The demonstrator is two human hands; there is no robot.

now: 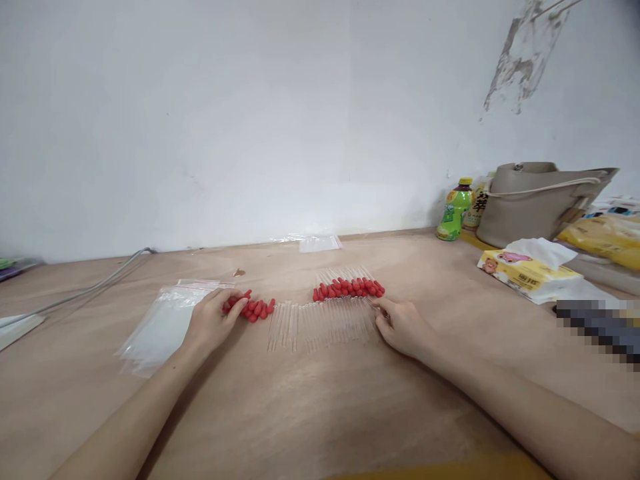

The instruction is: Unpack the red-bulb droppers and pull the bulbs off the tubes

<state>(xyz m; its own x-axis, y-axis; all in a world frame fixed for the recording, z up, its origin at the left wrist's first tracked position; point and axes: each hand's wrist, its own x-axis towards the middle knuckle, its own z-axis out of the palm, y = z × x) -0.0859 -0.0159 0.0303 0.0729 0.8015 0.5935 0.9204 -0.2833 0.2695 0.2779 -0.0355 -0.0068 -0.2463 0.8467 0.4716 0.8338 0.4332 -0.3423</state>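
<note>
My left hand (215,317) is closed at a small heap of red rubber dropper bulbs (260,309), with thumb and fingers round a bulb at the heap's left side. Bare glass dropper tubes (320,327) lie side by side in a row between my hands, pointing toward me. Just beyond them, several droppers with red bulbs (349,288) fitted lie in a second row, their glass stems pointing to the wall. At the row's right end, my right hand (400,325) pinches what looks like a glass tube; the fingers mostly hide it.
Clear zip bags (160,327) are stacked beside my left forearm. Another clear bag (320,244) lies by the wall. A grey cable (110,277) runs along the left. On the right are a green bottle (454,210), a beige bag (530,203) and a yellow tissue pack (527,272).
</note>
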